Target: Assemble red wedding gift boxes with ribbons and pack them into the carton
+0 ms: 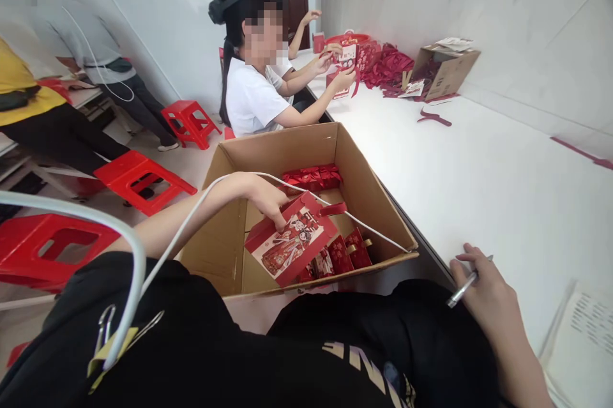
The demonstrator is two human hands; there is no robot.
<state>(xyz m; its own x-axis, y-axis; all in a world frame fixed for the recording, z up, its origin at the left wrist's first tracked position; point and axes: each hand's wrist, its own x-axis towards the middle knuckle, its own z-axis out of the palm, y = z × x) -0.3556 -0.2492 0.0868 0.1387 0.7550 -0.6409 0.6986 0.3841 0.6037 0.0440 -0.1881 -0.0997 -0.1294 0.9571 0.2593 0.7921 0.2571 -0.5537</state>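
Head view showed the two hands apart, each with its own item: the left hand (pixel 268 200) was clamped on a red gift box (pixel 292 242), and the right hand (pixel 488 296) gripped a pen (pixel 472 281) at the near part of the bench (pixel 507 172) edge facing the carton. The gift box was located inside the rim of the cardboard carton (pixel 282 152), directly below the left hand and leftward of the right hand, well apart from the latter. Its long axis slanted from the carton's near-left corner toward the far side, with the illustrated panel tilted up. The left hand was the nearer one, with the thumb on that panel. Ribboned boxes (pixel 311 177) lay along the carton's far wall, and upright red boxes (pixel 352 251) stood near its right corner; contact between these and the gift box could not be determined. Writing: large characters on the illustrated panel were too small to read; handwriting on the paper sheet (pixel 582 338) toward the bench's near end was illegible, as was the mark on the small carton (pixel 450 79) by the wall. No brand was readable.
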